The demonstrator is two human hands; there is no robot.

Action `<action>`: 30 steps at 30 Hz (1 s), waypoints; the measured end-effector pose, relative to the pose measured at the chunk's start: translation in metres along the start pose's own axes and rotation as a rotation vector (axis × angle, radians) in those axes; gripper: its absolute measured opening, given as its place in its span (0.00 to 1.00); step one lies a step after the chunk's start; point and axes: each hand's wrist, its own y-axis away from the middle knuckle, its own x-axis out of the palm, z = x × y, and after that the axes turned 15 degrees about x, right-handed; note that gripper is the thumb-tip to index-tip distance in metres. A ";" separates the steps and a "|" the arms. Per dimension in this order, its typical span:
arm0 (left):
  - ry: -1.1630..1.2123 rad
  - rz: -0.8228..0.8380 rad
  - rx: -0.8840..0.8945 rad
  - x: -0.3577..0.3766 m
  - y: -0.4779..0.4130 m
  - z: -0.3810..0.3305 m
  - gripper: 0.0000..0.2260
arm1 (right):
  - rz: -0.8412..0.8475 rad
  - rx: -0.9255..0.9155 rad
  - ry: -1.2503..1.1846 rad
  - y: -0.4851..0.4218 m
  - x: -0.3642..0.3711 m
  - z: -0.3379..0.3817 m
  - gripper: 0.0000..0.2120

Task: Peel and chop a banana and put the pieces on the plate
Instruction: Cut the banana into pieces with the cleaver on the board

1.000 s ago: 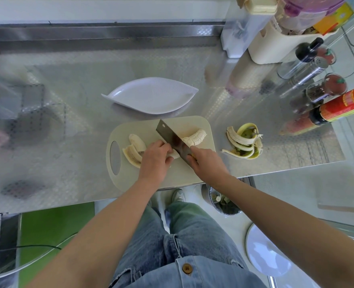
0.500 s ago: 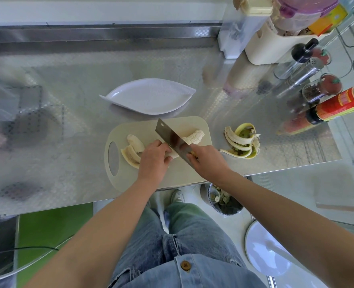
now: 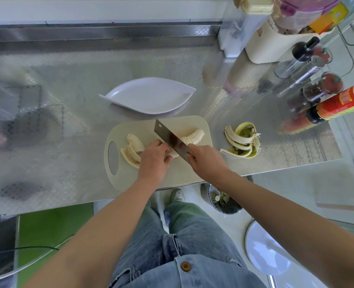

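light: bright, even; glare: steel counter [image 3: 68,163] (hazy reflections); edges: wide-angle bend; focus: centre sharp

Steel counter [image 3: 68,90] bears board [image 3: 192,122], plate [image 3: 151,94], peel [image 3: 242,142], bottles [image 3: 338,104].

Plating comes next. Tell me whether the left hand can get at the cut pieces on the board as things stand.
Probably yes. The cut pieces lie bare on the cutting board beside the left hand, nothing between them; the cleaver is on its other side. It must first release the banana.
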 end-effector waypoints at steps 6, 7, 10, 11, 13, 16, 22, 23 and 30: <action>0.014 0.006 0.004 0.000 0.002 0.002 0.07 | 0.013 0.070 -0.106 -0.001 0.010 0.000 0.09; 0.017 0.009 0.009 0.000 0.002 0.003 0.07 | 0.004 0.086 -0.134 -0.001 0.010 0.000 0.09; 0.016 0.010 0.020 -0.001 0.003 0.003 0.08 | -0.022 0.077 -0.170 0.000 0.007 -0.002 0.11; 0.014 0.004 0.020 -0.001 0.003 0.003 0.08 | -0.030 0.054 -0.175 0.000 0.005 -0.002 0.11; 0.010 -0.004 0.019 -0.001 0.002 0.002 0.08 | -0.037 0.018 -0.169 0.001 0.001 -0.003 0.11; 0.012 -0.004 0.014 -0.001 0.002 0.002 0.07 | -0.029 -0.005 -0.112 -0.001 0.000 -0.003 0.11; 0.023 -0.001 0.010 0.000 0.001 0.002 0.07 | -0.013 -0.008 -0.058 -0.002 -0.003 0.000 0.11; 0.023 -0.002 0.012 0.000 0.001 0.002 0.07 | -0.016 -0.013 -0.056 -0.002 -0.002 0.000 0.11; 0.015 0.005 0.032 -0.001 0.000 0.003 0.07 | -0.056 0.013 -0.162 -0.003 -0.006 -0.002 0.09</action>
